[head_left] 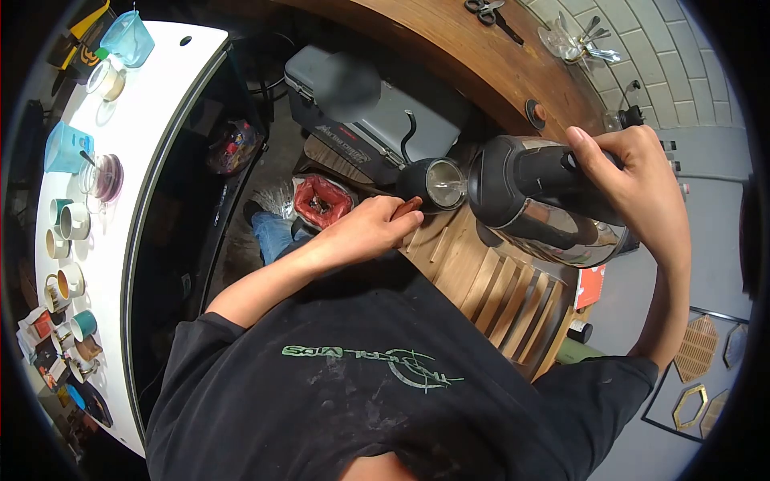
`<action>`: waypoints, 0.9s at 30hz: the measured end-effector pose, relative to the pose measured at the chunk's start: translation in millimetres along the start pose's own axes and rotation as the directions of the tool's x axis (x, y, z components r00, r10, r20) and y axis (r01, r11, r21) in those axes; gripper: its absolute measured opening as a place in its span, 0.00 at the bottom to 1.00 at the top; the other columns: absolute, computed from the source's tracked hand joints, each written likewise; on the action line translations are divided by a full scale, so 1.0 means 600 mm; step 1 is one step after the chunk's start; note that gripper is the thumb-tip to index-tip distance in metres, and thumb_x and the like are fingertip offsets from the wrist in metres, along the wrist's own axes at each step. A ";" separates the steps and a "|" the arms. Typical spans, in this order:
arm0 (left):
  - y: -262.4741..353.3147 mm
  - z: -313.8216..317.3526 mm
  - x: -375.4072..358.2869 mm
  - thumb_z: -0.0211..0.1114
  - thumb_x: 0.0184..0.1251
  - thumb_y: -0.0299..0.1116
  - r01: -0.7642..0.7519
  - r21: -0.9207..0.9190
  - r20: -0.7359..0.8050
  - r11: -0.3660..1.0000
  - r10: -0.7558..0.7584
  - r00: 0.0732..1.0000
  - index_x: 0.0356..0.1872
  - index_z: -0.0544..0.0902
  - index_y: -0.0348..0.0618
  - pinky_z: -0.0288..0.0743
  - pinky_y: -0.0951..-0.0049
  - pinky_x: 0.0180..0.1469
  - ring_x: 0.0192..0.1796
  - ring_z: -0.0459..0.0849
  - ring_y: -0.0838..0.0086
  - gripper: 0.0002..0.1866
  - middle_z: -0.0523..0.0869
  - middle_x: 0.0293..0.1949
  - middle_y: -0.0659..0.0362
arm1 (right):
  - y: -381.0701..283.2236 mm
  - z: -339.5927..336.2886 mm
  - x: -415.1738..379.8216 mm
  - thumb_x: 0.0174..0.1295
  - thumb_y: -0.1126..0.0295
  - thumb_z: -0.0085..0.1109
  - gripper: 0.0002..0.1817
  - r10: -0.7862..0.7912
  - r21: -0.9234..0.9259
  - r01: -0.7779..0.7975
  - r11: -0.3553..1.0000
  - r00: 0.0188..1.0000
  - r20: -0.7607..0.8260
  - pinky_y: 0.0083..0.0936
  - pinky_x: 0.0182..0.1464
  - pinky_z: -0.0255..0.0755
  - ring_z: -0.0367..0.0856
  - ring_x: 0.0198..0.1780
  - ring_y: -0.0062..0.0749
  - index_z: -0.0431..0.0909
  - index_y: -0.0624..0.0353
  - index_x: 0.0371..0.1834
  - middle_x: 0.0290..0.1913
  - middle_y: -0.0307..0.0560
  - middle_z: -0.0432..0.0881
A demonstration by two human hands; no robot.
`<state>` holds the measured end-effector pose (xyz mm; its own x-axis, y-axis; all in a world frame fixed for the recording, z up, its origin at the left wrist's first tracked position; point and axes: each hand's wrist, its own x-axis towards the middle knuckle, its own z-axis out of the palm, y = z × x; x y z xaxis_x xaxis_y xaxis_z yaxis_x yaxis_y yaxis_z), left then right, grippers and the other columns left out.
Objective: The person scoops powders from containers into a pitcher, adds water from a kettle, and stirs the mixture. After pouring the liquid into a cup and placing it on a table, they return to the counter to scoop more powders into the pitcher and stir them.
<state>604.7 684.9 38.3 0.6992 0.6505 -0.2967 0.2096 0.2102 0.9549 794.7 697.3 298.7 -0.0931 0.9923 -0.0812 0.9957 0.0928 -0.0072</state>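
A large black and steel electric kettle (553, 200) is tilted, its black handle gripped by my right hand (634, 168). Its spout end is beside the open top of a small black gooseneck kettle (417, 178), where a clear stream or glint shows at the opening. My left hand (377, 228) is closed around the small kettle's brown wooden handle (407, 207). The gooseneck spout (410, 132) points away from me. Whether the two kettles touch is hard to tell.
On the left, a white counter (172, 104) bears several cups and blue containers. A grey cooler box (377, 104) stands ahead, near a red-lined bin (319, 200). A slatted wooden rack (501, 297) lies below the kettles. Scissors (485, 11) rest on the wooden counter (449, 40).
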 end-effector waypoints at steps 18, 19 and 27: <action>0.009 -0.008 -0.008 0.54 0.73 0.46 0.004 0.001 -0.024 1.000 -0.004 1.000 0.27 0.75 0.29 0.70 0.64 0.31 0.23 0.74 0.72 0.25 0.75 0.17 0.55 | -0.008 0.001 0.013 0.65 0.50 0.57 0.28 -0.106 -0.089 0.099 0.991 0.992 -0.070 0.27 0.25 0.67 0.69 0.15 0.28 0.86 0.71 0.29 0.11 0.52 0.72; 0.010 -0.009 -0.008 0.54 0.73 0.46 -0.002 0.006 -0.023 1.000 0.002 1.000 0.28 0.76 0.29 0.70 0.65 0.31 0.23 0.74 0.72 0.25 0.75 0.17 0.55 | -0.010 -0.001 0.013 0.65 0.50 0.57 0.28 -0.106 -0.089 0.100 0.991 0.992 -0.071 0.27 0.25 0.67 0.69 0.15 0.28 0.86 0.71 0.29 0.11 0.52 0.72; 0.007 -0.007 -0.010 0.54 0.73 0.46 -0.021 -0.021 -0.039 1.000 0.020 0.999 0.28 0.76 0.28 0.70 0.65 0.32 0.24 0.74 0.73 0.25 0.75 0.17 0.55 | -0.022 -0.009 0.012 0.66 0.50 0.56 0.28 -0.026 -0.053 0.026 0.998 1.000 -0.009 0.28 0.25 0.65 0.66 0.14 0.29 0.86 0.71 0.29 0.10 0.51 0.70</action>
<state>598.6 685.3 44.2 0.6763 0.6824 -0.2775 0.1804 0.2118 0.9605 780.7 703.9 303.7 -0.1191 0.9902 -0.0724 0.9915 0.1225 0.0434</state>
